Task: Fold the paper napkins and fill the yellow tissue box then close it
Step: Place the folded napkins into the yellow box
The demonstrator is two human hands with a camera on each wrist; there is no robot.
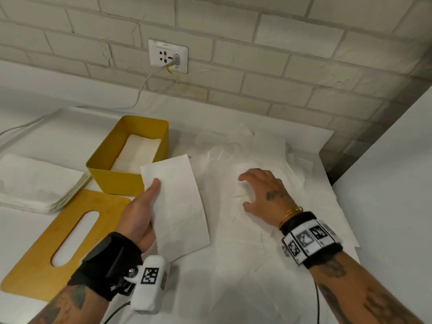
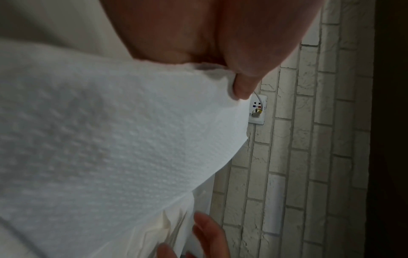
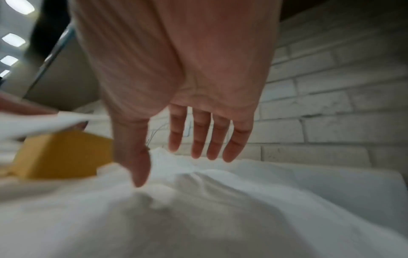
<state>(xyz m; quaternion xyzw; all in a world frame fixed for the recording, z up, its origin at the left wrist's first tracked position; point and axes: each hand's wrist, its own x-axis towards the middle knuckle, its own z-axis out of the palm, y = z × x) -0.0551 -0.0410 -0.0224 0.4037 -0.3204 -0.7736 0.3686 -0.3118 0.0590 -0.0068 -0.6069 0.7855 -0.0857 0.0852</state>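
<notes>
I count one yellow tissue box (image 1: 121,181), one slotted yellow lid (image 1: 42,253) and one stack of flat napkins (image 1: 35,183) at my left. My left hand (image 1: 140,216) holds one folded napkin (image 1: 177,206); folded napkins (image 1: 138,153) lie in the box, number unclear. Loose unfolded napkins (image 1: 233,265) overlap, too many to separate. One wall socket (image 1: 167,56), one cable (image 1: 142,87).

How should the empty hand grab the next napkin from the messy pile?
Probably pinch a loose raised edge of the unfolded napkins from above with the right hand: they lie flat and crumpled on the table, so only lifted wrinkles and edges offer a hold.
</notes>
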